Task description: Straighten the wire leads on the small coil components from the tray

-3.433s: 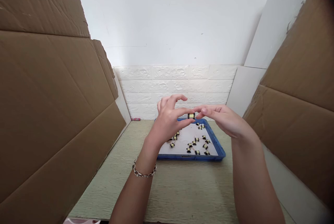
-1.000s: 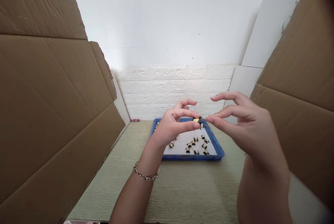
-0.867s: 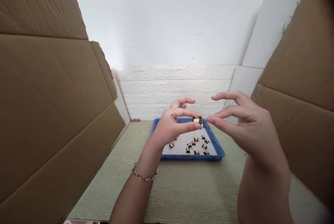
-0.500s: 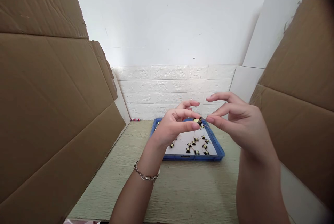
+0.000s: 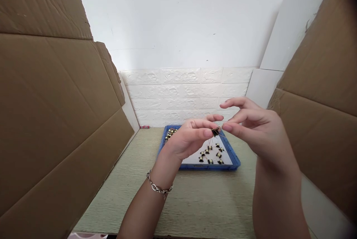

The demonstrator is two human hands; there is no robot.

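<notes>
Between finger and thumb, my left hand (image 5: 189, 138) pinches a small black coil part (image 5: 215, 131) with thin wires sticking out. Just right of it, my right hand (image 5: 255, 129) has its thumb and index finger pressed together on a thin copper-coloured wire (image 5: 219, 128) of that part; its other fingers are raised. Both hands are above a blue tray (image 5: 237, 164) lined with white. Several yellow-and-black coil parts (image 5: 218, 155) lie spread on the liner, and more are bunched at the tray's left (image 5: 170, 132), partly behind my left hand.
Cardboard panels stand at the left (image 5: 55, 112) and right (image 5: 320, 120) of the greenish table (image 5: 206, 202). A small red tube (image 5: 144, 127) lies by the back left corner. Behind is a white brick-patterned wall (image 5: 181, 91).
My left hand has shifted slightly right and turned, tilting the coil part so its dark side shows. My right hand has hardly moved. More bunched parts show at the tray's left.
</notes>
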